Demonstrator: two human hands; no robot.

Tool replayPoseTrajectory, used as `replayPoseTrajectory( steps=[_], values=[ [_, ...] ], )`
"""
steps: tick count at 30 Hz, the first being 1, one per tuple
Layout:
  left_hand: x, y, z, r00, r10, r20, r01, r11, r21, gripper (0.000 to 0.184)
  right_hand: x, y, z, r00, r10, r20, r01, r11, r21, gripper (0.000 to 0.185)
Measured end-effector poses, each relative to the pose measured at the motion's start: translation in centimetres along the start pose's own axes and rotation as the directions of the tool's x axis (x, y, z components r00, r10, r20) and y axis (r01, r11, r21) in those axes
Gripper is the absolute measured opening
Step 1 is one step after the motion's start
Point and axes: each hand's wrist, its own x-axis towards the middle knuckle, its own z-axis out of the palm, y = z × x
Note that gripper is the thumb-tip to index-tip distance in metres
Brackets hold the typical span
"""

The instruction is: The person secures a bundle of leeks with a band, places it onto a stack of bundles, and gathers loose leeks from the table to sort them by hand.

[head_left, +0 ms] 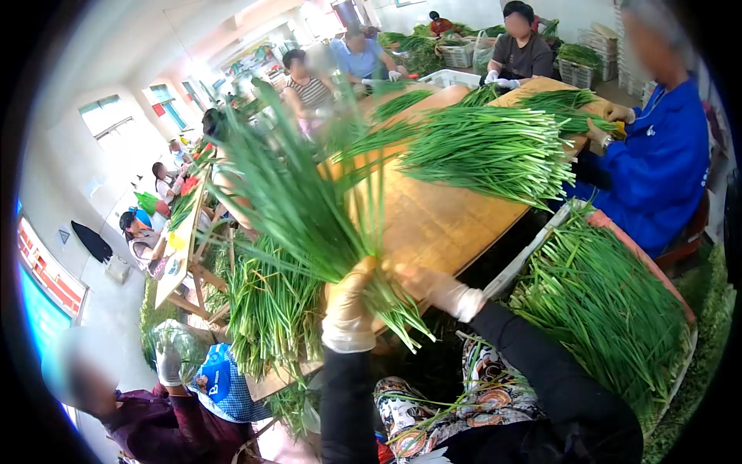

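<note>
A bunch of long green stalks [309, 216] fans up and to the left, its pale cut ends pointing down to the right. My left hand [350, 307], in a whitish glove, is wrapped round the bunch near its lower end. Just right of the stems is my right hand [437, 289], also gloved and blurred; its fingertips reach close to them, and whether they pinch a stalk cannot be made out. A large pile of stalks [491, 151] lies on the wooden table [417, 220] beyond. Another pile [270, 301] hangs over the table's left edge.
At my right stands a crate [645, 274] full of stalks [599, 309]. A person in blue [657, 162] handles stalks at the table's right side. Several people sit across the table. A person in dark red [154, 421] is close on the left, near a second table [184, 251].
</note>
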Motion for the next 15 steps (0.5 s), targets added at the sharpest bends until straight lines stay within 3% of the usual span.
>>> replayPoseTrajectory(
  steps=[1, 2, 3, 4, 5, 6, 7, 8, 9, 10, 12, 13, 14, 15],
  values=[
    [0.7, -1.5, -0.5, 0.999, -0.034, -0.023, 0.034, 0.999, -0.015, 0.026, -0.4, 1.1, -0.7, 0.992, 0.103, -0.07, -0.064, 0.904, 0.423, 0.056],
    [1.5, -3.5, -1.4, 0.997, -0.068, -0.048, 0.066, 0.997, -0.031, 0.024, -1.3, 2.5, -1.7, 0.97, 0.225, -0.089, -0.077, 0.634, 0.769, 0.056],
    [1.9, -5.3, -1.6, 0.98, -0.19, -0.063, 0.185, 0.98, -0.069, 0.022, -2.2, 1.9, -3.7, 0.91, 0.413, 0.041, -0.255, 0.478, 0.84, 0.06],
    [2.8, -8.8, -3.8, 0.981, -0.196, -0.013, 0.196, 0.98, 0.033, 0.022, -3.2, 1.2, -5.6, 0.803, 0.565, 0.187, -0.403, 0.285, 0.87, 0.065],
    [3.2, -12.3, -4.7, 0.952, -0.306, -0.031, 0.304, 0.951, -0.053, 0.023, -3.9, 1.1, -5.9, 0.785, 0.581, 0.216, -0.43, 0.26, 0.865, 0.078],
    [3.1, -14.5, -5.2, 0.895, -0.446, -0.007, 0.445, 0.894, -0.049, 0.024, -4.6, 1.6, -6.1, 0.785, 0.582, 0.214, -0.433, 0.266, 0.861, 0.078],
    [3.1, -17.2, -5.8, 0.868, -0.496, -0.022, 0.494, 0.867, -0.072, 0.023, -5.2, 2.4, -6.1, 0.751, 0.567, 0.339, -0.519, 0.189, 0.834, 0.081],
    [2.8, -18.5, -5.7, 0.866, -0.496, -0.062, 0.499, 0.866, 0.041, 0.037, -5.7, 2.9, -6.1, 0.704, 0.543, 0.459, -0.602, 0.113, 0.79, 0.085],
    [2.9, -19.9, -5.4, 0.873, -0.457, -0.168, 0.485, 0.849, 0.21, 0.048, -5.9, 3.0, -6.2, 0.685, 0.549, 0.48, -0.605, 0.061, 0.794, 0.083],
    [3.1, -20.9, -5.4, 0.879, -0.398, -0.265, 0.473, 0.798, 0.372, 0.059, -6.0, 2.9, -6.3, 0.683, 0.552, 0.479, -0.608, 0.065, 0.791, 0.083],
    [1.6, -17.9, -1.7, 0.904, -0.346, -0.25, 0.412, 0.553, 0.724, 0.076, -5.6, 1.5, -6.4, 0.749, 0.529, 0.398, -0.592, 0.266, 0.761, 0.082],
    [1.6, -21.7, -4.1, 0.989, -0.091, -0.114, 0.139, 0.346, 0.928, 0.078, -5.3, 0.6, -6.2, 0.825, 0.449, 0.343, -0.511, 0.332, 0.793, 0.075],
    [0.8, -21.8, -3.5, 0.997, -0.065, -0.037, 0.052, 0.242, 0.969, 0.083, -5.0, 1.2, -4.8, 0.874, 0.467, 0.136, -0.396, 0.519, 0.757, 0.059],
    [0.4, -23.2, -3.4, 0.999, -0.012, -0.044, 0.046, 0.162, 0.986, 0.089, -4.7, 2.0, -3.9, 0.839, 0.525, 0.143, -0.436, 0.491, 0.755, 0.052]
  ],
)
